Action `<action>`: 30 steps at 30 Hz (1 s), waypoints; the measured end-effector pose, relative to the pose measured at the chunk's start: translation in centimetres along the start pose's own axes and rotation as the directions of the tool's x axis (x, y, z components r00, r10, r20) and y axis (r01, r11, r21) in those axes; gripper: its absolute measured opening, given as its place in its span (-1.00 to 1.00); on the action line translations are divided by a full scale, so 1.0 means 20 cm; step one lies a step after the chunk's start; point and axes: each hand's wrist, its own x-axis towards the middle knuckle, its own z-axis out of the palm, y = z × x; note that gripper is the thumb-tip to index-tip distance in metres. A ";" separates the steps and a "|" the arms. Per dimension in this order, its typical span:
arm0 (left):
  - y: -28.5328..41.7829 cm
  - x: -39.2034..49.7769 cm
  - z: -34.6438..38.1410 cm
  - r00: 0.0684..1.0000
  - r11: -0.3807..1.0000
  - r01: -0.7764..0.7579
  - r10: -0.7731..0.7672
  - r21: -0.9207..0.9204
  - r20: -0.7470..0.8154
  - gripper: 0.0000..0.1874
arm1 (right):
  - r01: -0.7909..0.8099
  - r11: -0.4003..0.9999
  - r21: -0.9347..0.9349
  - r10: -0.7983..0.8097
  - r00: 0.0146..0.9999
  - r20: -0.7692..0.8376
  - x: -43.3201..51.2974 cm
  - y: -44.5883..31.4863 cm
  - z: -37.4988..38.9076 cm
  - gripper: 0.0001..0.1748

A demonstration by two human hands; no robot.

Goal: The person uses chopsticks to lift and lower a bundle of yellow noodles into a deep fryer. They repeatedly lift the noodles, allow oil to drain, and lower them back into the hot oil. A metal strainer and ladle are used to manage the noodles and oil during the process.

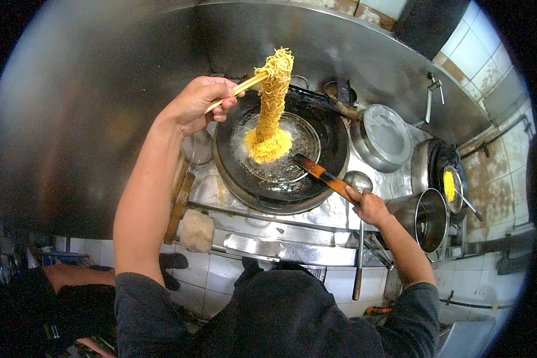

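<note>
Raised above the wok on the left, my left hand (203, 105) grips a pair of chopsticks (246, 84). A long column of yellow noodles (270, 107) hangs from their tips. Its lower end rests in a round wire skimmer (312, 134), where bubbling liquid surrounds it. My right hand (370, 208) is closed around the skimmer's flat wooden handle (326, 176), right of the wok. The skimmer sits inside the large dark wok (333, 147), within clear, shiny liquid.
A lidded metal pot (387, 136), a ladle (359, 181), and a deep empty-looking pot (432, 219) stand right. Farther right, a strainer holds yellow noodles (449, 185). A folded cloth (197, 230) lies at the front edge. Another person's arm (78, 275) shows lower left.
</note>
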 end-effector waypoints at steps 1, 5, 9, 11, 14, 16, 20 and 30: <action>0.00 0.00 0.00 1.000 1.000 0.001 -0.001 -0.006 0.002 -0.82 | 0.007 1.000 0.003 -0.007 1.000 0.012 0.00 0.01 -0.01 -0.18; 0.03 -0.04 -0.01 1.000 1.000 -0.016 0.017 0.015 -0.016 -0.82 | 0.011 1.000 -0.028 -0.009 0.999 0.045 -0.07 0.05 -0.11 -0.19; 0.06 -0.06 0.01 1.000 1.000 -0.003 0.004 0.018 -0.016 -0.82 | -0.004 0.998 -0.064 0.008 0.998 0.067 -0.14 0.06 -0.22 -0.20; 0.06 -0.06 0.01 1.000 1.000 0.003 -0.003 0.030 -0.015 -0.83 | -0.025 0.995 -0.101 0.034 0.995 0.091 -0.18 0.03 -0.29 -0.19; 0.05 -0.05 0.00 1.000 0.999 0.007 -0.006 0.045 -0.024 -0.83 | -0.048 0.990 -0.135 0.057 0.996 0.069 -0.24 0.03 -0.36 -0.20; 0.05 -0.06 0.02 0.999 0.999 0.009 -0.008 0.035 -0.032 -0.83 | -0.074 0.982 -0.174 0.086 0.994 0.064 -0.29 0.01 -0.44 -0.21; 0.06 -0.08 0.03 1.000 0.999 0.006 -0.005 0.033 -0.030 -0.83 | -0.105 0.971 -0.215 0.108 0.994 0.002 -0.44 -0.05 -0.56 -0.27; 0.02 -0.07 0.07 1.000 1.000 -0.008 0.008 -0.024 -0.002 -0.83 | -0.304 0.931 -0.199 0.281 0.950 -0.136 -0.85 -0.27 -0.72 -0.29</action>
